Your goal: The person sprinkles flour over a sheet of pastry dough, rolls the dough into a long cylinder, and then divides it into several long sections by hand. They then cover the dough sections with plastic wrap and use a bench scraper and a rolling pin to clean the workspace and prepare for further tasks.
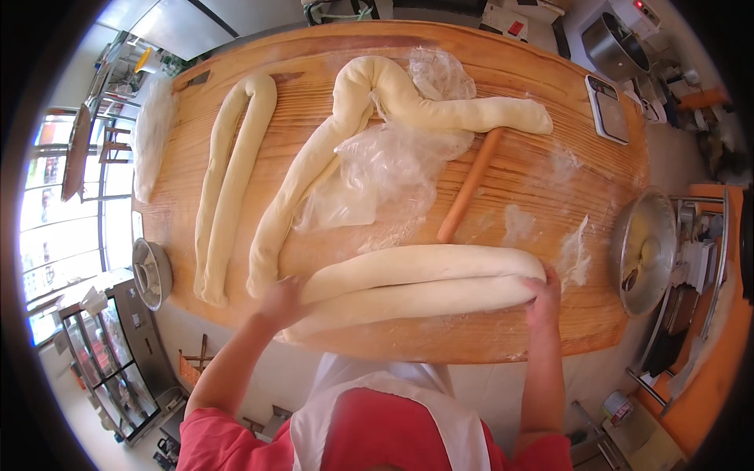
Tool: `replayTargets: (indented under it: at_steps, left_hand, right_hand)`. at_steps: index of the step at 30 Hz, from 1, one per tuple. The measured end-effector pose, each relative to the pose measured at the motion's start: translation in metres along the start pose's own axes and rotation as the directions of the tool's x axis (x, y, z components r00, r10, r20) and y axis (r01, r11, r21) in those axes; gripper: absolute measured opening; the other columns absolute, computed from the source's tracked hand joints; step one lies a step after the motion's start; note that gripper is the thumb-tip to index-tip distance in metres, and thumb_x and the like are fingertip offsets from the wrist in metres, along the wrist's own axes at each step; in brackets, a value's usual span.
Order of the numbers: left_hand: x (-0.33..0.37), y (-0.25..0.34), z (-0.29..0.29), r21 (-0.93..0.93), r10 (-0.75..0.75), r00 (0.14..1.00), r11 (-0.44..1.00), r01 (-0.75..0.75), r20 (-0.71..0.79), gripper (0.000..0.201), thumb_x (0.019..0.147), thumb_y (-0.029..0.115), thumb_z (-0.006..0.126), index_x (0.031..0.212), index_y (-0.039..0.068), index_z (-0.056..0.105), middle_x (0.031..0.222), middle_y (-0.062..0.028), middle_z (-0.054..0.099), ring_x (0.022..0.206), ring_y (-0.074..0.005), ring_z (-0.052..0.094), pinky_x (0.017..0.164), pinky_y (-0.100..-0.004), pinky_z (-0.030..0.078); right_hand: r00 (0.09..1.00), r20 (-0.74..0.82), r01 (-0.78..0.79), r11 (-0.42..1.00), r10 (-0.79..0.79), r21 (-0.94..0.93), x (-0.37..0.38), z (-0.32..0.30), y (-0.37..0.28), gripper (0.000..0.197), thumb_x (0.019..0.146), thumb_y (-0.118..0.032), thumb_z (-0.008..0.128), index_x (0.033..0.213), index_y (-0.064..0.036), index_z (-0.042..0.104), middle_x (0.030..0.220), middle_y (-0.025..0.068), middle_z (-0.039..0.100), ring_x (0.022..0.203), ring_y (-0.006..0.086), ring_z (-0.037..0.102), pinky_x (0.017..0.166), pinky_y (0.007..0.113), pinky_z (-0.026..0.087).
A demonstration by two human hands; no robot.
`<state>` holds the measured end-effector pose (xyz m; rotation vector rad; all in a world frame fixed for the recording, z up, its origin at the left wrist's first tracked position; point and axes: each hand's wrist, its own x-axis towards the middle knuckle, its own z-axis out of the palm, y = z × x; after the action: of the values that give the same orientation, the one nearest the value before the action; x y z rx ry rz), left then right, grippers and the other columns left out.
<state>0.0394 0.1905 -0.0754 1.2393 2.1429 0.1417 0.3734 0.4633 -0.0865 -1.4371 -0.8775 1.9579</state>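
A thick rope of dough (pixel 424 267), folded double, lies crosswise along the near edge of the wooden table. My right hand (pixel 543 300) grips its folded right end, with fingers curled round the bend. At the other end, my left hand (pixel 284 304) is closed over the dough where the two strands come together; its fingertips are partly hidden. Beyond, a long bent dough rope (pixel 377 78) arches over a crumpled clear plastic sheet (pixel 385 177). Farther left lies another doubled dough rope (pixel 236 180), narrower and stretched away from me.
A wooden rolling pin (pixel 471 184) lies mid-table, touching the bent rope. At the far right is a kitchen scale (pixel 606 110). Metal bowls stand at the right edge (pixel 667 208) and left edge (pixel 161 267). More plastic (pixel 153 141) lies far left; flour dusts the wooden tabletop (pixel 542 212).
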Motion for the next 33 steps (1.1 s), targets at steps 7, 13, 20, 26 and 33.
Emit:
replayTargets:
  at_steps: [7, 13, 20, 26, 33]
  left_hand:
    - [-0.014, 0.005, 0.015, 0.052, -0.022, 0.996, 0.998, 0.017, 0.081, 0.039, 0.055, 0.023, 0.066, 0.086, 0.002, 0.055, 0.086, -0.0148, 0.054, 0.084, -0.0294, 0.051, 0.072, -0.0381, 0.042]
    - [-0.051, 0.002, 0.019, 0.006, -0.125, 0.961, 0.991, 0.131, -0.246, 0.052, 0.059, 0.025, 0.068, 0.102, 0.003, 0.048, 0.089, -0.0136, 0.054, 0.086, -0.0316, 0.051, 0.077, -0.0385, 0.041]
    - [-0.122, -0.017, 0.091, -0.88, -0.744, 0.555, -0.095, 0.465, 0.373, 0.053, 0.069, 0.028, 0.063, 0.112, 0.008, 0.038, 0.101, -0.0069, 0.048, 0.095, -0.0196, 0.046, 0.082, -0.0369, 0.037]
    - [-0.12, -0.018, 0.103, -0.949, -0.588, 0.745, -0.221, 0.226, 0.315, 0.043, 0.071, 0.013, 0.051, 0.111, 0.006, 0.038, 0.102, -0.0103, 0.051, 0.093, -0.0242, 0.05, 0.083, -0.0386, 0.039]
    - [-0.151, -0.029, 0.096, -0.912, -0.618, 0.742, -0.41, -0.023, 0.259, 0.044, 0.065, 0.002, 0.047, 0.109, 0.001, 0.043, 0.101, -0.0152, 0.054, 0.097, -0.0276, 0.05, 0.086, -0.0416, 0.04]
  right_hand:
    - [0.996, 0.029, -0.07, 0.924, 0.087, -0.376, 0.012, -0.004, 0.025, 0.044, 0.062, -0.001, 0.062, 0.102, 0.0025, 0.046, 0.09, 0.0111, 0.055, 0.081, 0.0185, 0.054, 0.07, 0.028, 0.045]
    - [0.998, 0.064, 0.027, 0.888, 0.003, -0.459, 0.006, 0.002, 0.029, 0.051, 0.06, 0.002, 0.065, 0.106, -0.0005, 0.042, 0.094, 0.01, 0.053, 0.086, 0.0171, 0.052, 0.073, 0.029, 0.044]
    - [0.74, 0.439, 0.525, 0.029, -0.51, -0.851, -0.023, 0.045, 0.039, 0.065, 0.062, -0.003, 0.061, 0.12, -0.0001, 0.03, 0.117, 0.0211, 0.038, 0.107, 0.033, 0.039, 0.091, 0.04, 0.031]
    - [0.215, 0.97, 0.933, 0.268, 0.116, -0.24, -0.079, 0.2, 0.111, 0.056, 0.069, -0.011, 0.053, 0.121, -0.0036, 0.035, 0.123, 0.025, 0.033, 0.116, 0.0398, 0.028, 0.098, 0.047, 0.02]
    - [0.159, 0.926, 0.987, -0.078, 0.343, -0.141, -0.101, 0.275, 0.192, 0.036, 0.08, -0.024, 0.04, 0.112, -0.0097, 0.045, 0.125, 0.0248, 0.031, 0.117, 0.041, 0.027, 0.096, 0.053, 0.018]
